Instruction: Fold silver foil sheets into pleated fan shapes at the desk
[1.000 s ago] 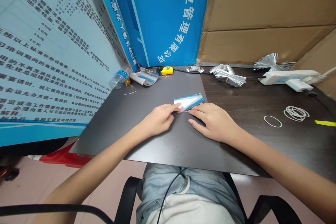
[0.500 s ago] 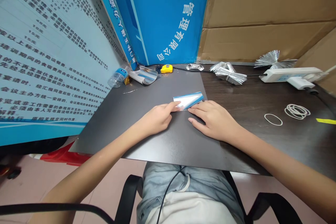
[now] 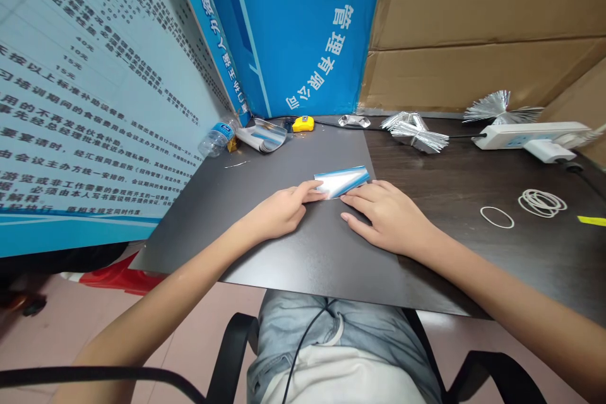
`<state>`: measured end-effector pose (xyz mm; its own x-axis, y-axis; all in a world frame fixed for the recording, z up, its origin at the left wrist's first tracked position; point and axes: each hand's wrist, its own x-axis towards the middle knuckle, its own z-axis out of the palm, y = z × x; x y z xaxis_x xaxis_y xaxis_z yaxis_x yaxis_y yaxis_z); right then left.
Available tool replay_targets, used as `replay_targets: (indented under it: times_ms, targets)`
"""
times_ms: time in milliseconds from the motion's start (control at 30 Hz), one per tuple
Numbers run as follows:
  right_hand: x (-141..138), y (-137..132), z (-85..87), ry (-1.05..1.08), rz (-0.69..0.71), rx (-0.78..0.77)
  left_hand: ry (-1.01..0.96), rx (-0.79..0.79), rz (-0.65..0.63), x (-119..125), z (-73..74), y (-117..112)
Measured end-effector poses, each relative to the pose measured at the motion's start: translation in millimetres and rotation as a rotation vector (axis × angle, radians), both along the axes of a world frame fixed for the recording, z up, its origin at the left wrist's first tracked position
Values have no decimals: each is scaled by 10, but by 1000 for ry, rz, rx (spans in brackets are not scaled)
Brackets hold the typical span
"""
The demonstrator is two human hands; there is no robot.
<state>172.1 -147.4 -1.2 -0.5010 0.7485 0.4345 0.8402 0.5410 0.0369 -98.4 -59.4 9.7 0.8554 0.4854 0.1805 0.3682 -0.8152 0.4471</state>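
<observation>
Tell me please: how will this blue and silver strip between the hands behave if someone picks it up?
The blue-and-silver foil strip is probably light and floppy, since it looks like a thin folded sheet. It may also slide easily, because its face is shiny and it lies on a smooth dark mat.

Head-worn camera faces forward, down at left hand (image 3: pixel 277 214), right hand (image 3: pixel 391 221)
</observation>
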Motion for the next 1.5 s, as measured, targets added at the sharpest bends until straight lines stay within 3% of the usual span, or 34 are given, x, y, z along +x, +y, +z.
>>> replay_targets:
  times_ms: [800, 1100, 1500]
  targets:
    - [8, 4, -4, 1, 10, -18, 71, 184, -25, 16, -14, 12]
    - [-15, -32, 37, -38, 12, 44, 118, 518, -142, 196, 36, 19]
    - [82, -71, 27, 88, -87, -109, 257, 637, -139, 423, 94, -22]
